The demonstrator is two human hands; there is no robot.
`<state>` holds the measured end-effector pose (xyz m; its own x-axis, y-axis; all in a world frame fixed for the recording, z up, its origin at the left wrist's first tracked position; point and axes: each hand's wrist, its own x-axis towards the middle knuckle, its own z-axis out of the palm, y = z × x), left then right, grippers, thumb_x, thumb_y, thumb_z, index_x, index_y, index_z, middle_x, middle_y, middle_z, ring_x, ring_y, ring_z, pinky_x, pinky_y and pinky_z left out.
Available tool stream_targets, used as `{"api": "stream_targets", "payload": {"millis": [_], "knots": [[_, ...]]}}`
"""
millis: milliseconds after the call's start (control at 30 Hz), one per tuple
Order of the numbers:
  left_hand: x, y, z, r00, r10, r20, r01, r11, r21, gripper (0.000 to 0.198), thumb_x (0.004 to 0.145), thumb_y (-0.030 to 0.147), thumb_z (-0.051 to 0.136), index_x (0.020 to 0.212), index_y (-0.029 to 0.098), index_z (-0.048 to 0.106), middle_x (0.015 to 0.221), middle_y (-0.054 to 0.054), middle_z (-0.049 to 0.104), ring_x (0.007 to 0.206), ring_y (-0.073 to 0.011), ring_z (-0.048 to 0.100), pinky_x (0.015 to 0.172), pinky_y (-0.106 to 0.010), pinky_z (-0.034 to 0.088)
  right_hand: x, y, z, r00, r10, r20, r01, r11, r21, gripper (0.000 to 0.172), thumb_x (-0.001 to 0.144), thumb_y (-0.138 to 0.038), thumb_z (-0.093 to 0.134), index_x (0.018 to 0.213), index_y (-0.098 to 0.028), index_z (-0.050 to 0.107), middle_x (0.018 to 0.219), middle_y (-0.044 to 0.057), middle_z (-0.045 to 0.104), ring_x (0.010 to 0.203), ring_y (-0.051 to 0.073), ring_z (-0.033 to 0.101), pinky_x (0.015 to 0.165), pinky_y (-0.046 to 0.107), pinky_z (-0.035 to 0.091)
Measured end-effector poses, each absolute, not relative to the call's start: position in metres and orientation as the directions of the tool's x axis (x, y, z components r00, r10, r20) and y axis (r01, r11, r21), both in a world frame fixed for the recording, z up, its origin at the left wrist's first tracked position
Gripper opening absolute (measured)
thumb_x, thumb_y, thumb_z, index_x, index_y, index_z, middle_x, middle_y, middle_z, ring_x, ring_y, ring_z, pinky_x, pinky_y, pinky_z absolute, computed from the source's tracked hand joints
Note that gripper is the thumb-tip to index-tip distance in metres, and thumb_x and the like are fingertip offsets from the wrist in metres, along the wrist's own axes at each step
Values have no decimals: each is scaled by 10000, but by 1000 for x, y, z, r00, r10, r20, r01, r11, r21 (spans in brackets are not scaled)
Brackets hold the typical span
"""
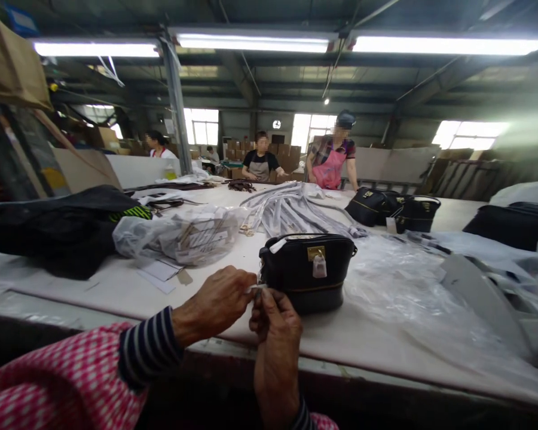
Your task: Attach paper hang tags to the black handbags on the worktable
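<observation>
Beneath strip lights (253, 43), the pale tabletop (116, 298) bears the black handbag (296, 273) near its front edge. Your left hand (216, 300) and right hand (275, 334) meet beside it, pinching 1 small white strip (257, 286). The bag looks light, fairly stiff; steady its base.

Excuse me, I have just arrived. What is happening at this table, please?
A person's left hand and right hand meet at a small white piece, pinched in the fingertips beside the end of a black handbag. What the piece is cannot be told. The handbag stands upright on the table, its padlock covered in whitish wrapping. Behind it lie pale straps in a heap, with more black bags farther right.
</observation>
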<state>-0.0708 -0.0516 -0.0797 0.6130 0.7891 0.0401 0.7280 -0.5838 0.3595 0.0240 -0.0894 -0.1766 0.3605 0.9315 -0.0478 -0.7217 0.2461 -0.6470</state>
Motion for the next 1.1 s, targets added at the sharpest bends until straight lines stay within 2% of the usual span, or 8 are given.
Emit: {"api": "stream_targets", "payload": {"millis": [167, 433, 633, 933, 1033, 1100], "knots": [[-71, -55, -82, 600, 799, 50, 776, -596, 205, 224, 903, 105, 419, 733, 173, 546, 684, -32, 631, 639, -163, 558, 635, -280, 353, 21, -83, -177, 424, 904, -61, -663, 263, -701, 265, 766, -338, 784, 778, -130, 620, 620, -39, 569, 468, 42, 416, 437, 181, 284], [-72, -54, -80, 646, 762, 45, 757, -647, 88, 222, 883, 71, 401, 836, 172, 593, 815, -80, 685, 771, -225, 640, 698, -322, 402, 22, -84, -171, 447, 892, -67, -620, 255, -742, 259, 749, -331, 756, 724, -142, 581, 564, -52, 524, 449, 49, 385, 418, 184, 286], [-71, -50, -83, 718, 695, 45, 696, -718, -20, 264, 812, 12, 379, 845, 160, 595, 804, -98, 690, 717, -251, 647, 656, -340, 427, 24, -81, -167, 436, 892, -117, -635, 213, -743, 306, 699, -363, 782, 679, -148, 566, 514, -65, 484, 418, 47, 353, 393, 184, 254], [-70, -53, -84, 724, 690, 7, 690, -723, -50, 293, 821, -9, 352, 875, 145, 596, 863, -123, 700, 751, -249, 653, 680, -343, 435, 24, -88, -155, 385, 895, -224, -732, 149, -665, 264, 656, -317, 764, 678, -155, 556, 515, -76, 437, 440, 41, 340, 406, 163, 229], [-70, -53, -79, 709, 705, 0, 705, -708, -34, 279, 830, 3, 363, 892, 143, 596, 856, -110, 696, 756, -235, 642, 680, -328, 416, 27, -90, -156, 320, 920, -228, -769, 111, -630, 265, 640, -302, 799, 713, -136, 605, 561, -48, 506, 465, 41, 384, 419, 155, 249], [-70, -52, -73, 695, 719, -12, 719, -694, 20, 237, 838, 29, 388, 838, 152, 590, 800, -85, 683, 738, -215, 626, 679, -309, 406, 30, -91, -158, 288, 938, -195, -765, 103, -635, 273, 642, -304, 817, 744, -118, 646, 616, -19, 564, 494, 44, 425, 432, 151, 272]]}}
